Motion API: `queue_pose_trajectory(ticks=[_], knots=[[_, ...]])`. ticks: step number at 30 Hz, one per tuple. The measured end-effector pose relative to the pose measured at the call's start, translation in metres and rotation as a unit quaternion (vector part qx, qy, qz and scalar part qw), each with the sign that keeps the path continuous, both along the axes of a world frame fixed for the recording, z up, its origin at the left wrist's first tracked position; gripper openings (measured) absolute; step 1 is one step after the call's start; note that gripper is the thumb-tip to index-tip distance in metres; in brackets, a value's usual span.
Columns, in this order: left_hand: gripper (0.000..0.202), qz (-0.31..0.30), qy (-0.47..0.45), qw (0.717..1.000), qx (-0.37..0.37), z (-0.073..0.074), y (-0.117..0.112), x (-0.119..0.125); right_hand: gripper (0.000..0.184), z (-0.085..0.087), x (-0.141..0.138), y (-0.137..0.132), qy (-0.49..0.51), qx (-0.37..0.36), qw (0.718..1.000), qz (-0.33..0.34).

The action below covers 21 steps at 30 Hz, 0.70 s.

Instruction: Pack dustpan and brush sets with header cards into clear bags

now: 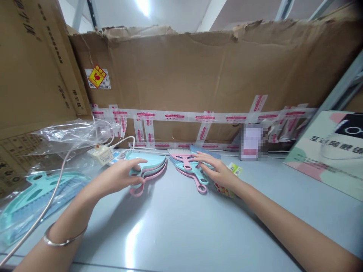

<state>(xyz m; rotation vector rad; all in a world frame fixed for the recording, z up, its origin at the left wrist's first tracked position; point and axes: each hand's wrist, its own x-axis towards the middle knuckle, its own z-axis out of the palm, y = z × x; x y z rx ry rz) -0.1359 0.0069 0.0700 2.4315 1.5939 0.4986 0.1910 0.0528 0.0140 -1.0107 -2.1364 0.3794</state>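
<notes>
My left hand [121,174] lies on a small stack of teal and pink plastic dustpans [151,163] at the table's middle, fingers curled over the handles, thumb stretched along the top pan. My right hand [214,169] rests with fingers flat and spread on a pile of small pink and blue brushes [189,166], whose looped handles [202,186] point toward me. A silver bangle [64,238] circles my left wrist.
A taped cardboard box [215,75] walls the back; another box [31,68] stands at left. Clear plastic bags hold teal dustpans [36,192] at left. A white power strip [102,153] with cable lies behind. A printed box [331,151] sits right; colourful labels [235,169] lie under my right wrist.
</notes>
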Motion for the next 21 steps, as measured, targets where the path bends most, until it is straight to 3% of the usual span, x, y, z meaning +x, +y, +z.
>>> queue_pose_trajectory(ticks=[3, 5, 8, 11, 13, 16, 19, 21], knots=[[0.040, 0.018, -0.069, 0.997, 0.012, 0.001, 0.003, -0.005, 0.031, 0.002, -0.004, -0.003, 0.014, 0.008, 1.000, 0.015], [0.030, 0.044, -0.085, 0.989, 0.116, 0.005, 0.006, -0.009, 0.030, 0.002, -0.006, -0.004, 0.029, 0.020, 0.999, 0.017], [0.019, 0.031, -0.088, 0.932, 0.351, 0.017, 0.011, -0.017, 0.029, 0.006, -0.008, -0.008, 0.076, 0.045, 0.996, -0.004], [0.018, -0.087, -0.150, 0.859, 0.483, 0.036, 0.008, -0.024, 0.027, 0.015, -0.012, -0.016, 0.148, 0.076, 0.985, -0.047], [0.024, -0.181, -0.228, 0.836, 0.464, 0.049, -0.001, -0.020, 0.028, 0.024, -0.015, -0.023, 0.195, 0.088, 0.975, -0.062], [0.024, -0.295, -0.290, 0.848, 0.332, 0.061, -0.021, 0.002, 0.038, 0.038, -0.022, -0.036, 0.194, 0.051, 0.979, -0.025], [0.014, -0.374, -0.272, 0.864, 0.199, 0.063, -0.038, 0.033, 0.064, 0.047, -0.030, -0.049, 0.113, -0.072, 0.987, 0.090], [0.015, -0.401, -0.281, 0.861, 0.140, 0.059, -0.040, 0.050, 0.065, 0.048, -0.034, -0.054, 0.064, -0.182, 0.964, 0.181]])
